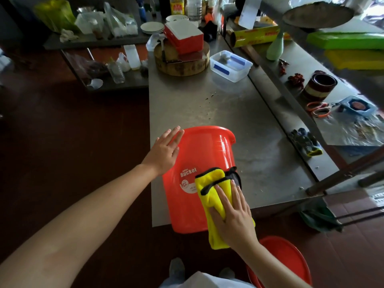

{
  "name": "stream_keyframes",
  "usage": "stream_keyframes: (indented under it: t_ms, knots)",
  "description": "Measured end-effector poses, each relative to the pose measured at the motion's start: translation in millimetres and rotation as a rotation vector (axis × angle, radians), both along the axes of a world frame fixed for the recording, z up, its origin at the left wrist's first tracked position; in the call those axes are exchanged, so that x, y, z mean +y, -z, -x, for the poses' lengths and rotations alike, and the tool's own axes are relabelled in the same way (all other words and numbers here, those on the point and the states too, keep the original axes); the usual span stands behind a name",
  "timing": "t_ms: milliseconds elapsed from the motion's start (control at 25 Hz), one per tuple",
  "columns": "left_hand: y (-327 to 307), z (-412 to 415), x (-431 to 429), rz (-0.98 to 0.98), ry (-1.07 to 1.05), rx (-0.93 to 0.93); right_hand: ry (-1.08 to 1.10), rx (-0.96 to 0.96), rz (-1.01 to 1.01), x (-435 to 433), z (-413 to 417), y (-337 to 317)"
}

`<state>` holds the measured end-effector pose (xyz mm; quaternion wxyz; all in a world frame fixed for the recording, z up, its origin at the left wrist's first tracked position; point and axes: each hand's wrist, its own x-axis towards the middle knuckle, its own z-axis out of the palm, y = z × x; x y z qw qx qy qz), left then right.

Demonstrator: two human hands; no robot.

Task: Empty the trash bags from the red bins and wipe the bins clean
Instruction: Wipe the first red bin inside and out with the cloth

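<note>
The red bin (199, 154) lies on its side at the near left corner of the steel table (228, 104), mouth away from the person, base jutting over the edge. The right hand (232, 213) presses a yellow cloth (212, 183) flat against its wall, fingers straight. The left hand (164, 150) rests on the bin's left side near the rim, fingers straight and spread. A second red bin (291, 256) stands on the floor below the right arm.

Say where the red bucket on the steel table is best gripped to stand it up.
Probably grip the far rim, from the left beside the left hand: the red bucket lies on its side, mouth away, its smooth wall offering no hold.
</note>
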<state>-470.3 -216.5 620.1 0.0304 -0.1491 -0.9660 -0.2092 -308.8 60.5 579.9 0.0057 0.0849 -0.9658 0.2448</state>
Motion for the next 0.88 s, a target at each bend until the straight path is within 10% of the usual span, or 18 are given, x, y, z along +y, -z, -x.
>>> stream_keyframes:
  t_ms: [680, 880]
  knots:
    - [6, -45, -82, -0.248, -0.130, -0.178, -0.111, 0.088, -0.206, -93, 91, -29]
    - [-29, -4, -41, -0.015, -0.212, 0.167, -0.077, 0.105, -0.165, -63, 56, -18]
